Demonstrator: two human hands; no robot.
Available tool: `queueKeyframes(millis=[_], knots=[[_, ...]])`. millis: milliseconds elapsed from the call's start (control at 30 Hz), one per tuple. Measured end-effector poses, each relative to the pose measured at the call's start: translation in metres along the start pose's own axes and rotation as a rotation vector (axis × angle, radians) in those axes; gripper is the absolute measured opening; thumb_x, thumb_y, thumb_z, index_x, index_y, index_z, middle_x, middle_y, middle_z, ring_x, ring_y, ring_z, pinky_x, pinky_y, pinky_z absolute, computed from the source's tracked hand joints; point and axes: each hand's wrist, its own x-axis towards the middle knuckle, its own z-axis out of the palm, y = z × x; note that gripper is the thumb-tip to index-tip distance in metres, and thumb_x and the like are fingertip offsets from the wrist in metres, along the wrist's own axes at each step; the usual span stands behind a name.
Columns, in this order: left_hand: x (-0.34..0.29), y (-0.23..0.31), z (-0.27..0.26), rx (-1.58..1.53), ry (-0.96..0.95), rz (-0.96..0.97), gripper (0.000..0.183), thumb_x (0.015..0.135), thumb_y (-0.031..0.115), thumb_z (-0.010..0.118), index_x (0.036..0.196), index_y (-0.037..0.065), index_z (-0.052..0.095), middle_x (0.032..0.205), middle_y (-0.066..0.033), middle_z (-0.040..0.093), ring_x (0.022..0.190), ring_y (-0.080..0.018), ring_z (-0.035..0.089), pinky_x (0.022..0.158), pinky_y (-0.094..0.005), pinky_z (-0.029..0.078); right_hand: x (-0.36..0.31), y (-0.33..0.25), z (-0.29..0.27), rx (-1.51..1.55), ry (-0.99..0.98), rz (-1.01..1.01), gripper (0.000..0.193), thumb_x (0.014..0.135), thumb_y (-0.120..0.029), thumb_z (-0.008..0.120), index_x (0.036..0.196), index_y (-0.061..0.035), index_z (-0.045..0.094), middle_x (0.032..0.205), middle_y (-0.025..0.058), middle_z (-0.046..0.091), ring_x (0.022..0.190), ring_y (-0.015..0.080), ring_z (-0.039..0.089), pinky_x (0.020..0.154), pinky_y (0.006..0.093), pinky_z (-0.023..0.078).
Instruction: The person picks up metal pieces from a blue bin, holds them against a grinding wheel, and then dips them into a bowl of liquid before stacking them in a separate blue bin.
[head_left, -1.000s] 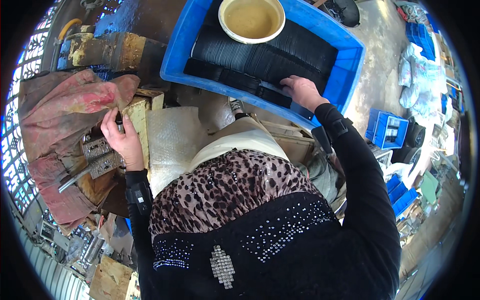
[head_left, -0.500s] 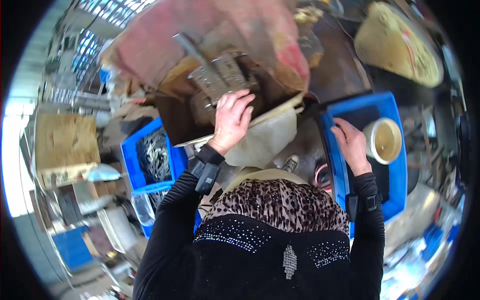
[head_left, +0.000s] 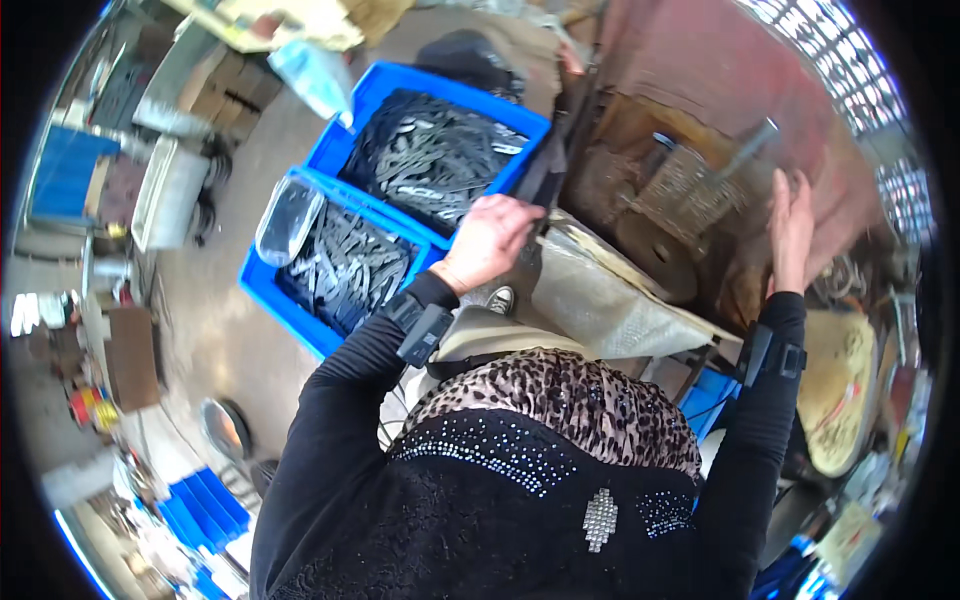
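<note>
Black sleeves (head_left: 335, 415) reach forward, the left hand (head_left: 487, 243) bent at the right end of the upper blue crate (head_left: 462, 97) with fingers drawn close together, whether around something I cannot tell, while the right hand (head_left: 790, 235) points upward beside the reddish cloth (head_left: 735, 70), fingers straight and slightly parted. Compared with half a second ago, the left hand is off the metal block (head_left: 690, 190) and by the crate, and the right is away from the bowl. The dark strips (head_left: 430, 155) lie inside the crate, left of the left fingers; the block sits left of the right ones.
</note>
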Motion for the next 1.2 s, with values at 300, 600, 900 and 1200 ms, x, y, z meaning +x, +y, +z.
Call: queueKeyframes(millis=[300,600,900,1200], knots=[[-0.047,-0.034,-0.03,-0.035,-0.008,-0.116,0.023,0.084,0.003,0.062,0.107,0.008,0.065,0.092,-0.0107,0.065,0.088,-0.0328,0.062,0.078,-0.0423,0.05,0.079,-0.034,0.039,-0.525,0.139,-0.148,0.079,0.096,-0.064,0.04,0.125,0.0081,0.052,0.102,0.0272,0.067,0.099,0.044,0.062,0.084,0.048,0.048],[-0.082,-0.111,-0.073,0.064,0.259,-0.429,0.019,0.085,0.003,0.061,0.103,0.007,0.067,0.089,-0.013,0.065,0.082,-0.0342,0.064,0.072,-0.04,0.054,0.102,-0.021,0.041,-0.729,0.088,-0.129,0.071,0.1,-0.057,0.033,0.098,0.0087,0.059,0.094,0.0342,0.064,0.093,0.0494,0.061,0.081,0.0535,0.048],[-0.146,-0.153,-0.104,0.172,0.492,-0.794,0.011,0.088,0.008,0.062,0.098,0.006,0.068,0.089,-0.0134,0.066,0.08,-0.0303,0.066,0.071,-0.0372,0.053,0.107,-0.012,0.043,-0.796,0.091,-0.109,0.071,0.1,-0.058,0.032,0.094,0.0071,0.06,0.092,0.0335,0.064,0.091,0.049,0.062,0.08,0.0539,0.049],[-0.193,-0.136,-0.096,0.308,0.445,-0.928,0.014,0.088,0.006,0.063,0.099,0.005,0.07,0.091,-0.0137,0.069,0.081,-0.0259,0.068,0.074,-0.0334,0.053,0.108,-0.007,0.045,-0.71,0.086,-0.118,0.071,0.1,-0.059,0.032,0.096,0.0063,0.06,0.093,0.0325,0.065,0.091,0.0484,0.062,0.08,0.0535,0.049]])
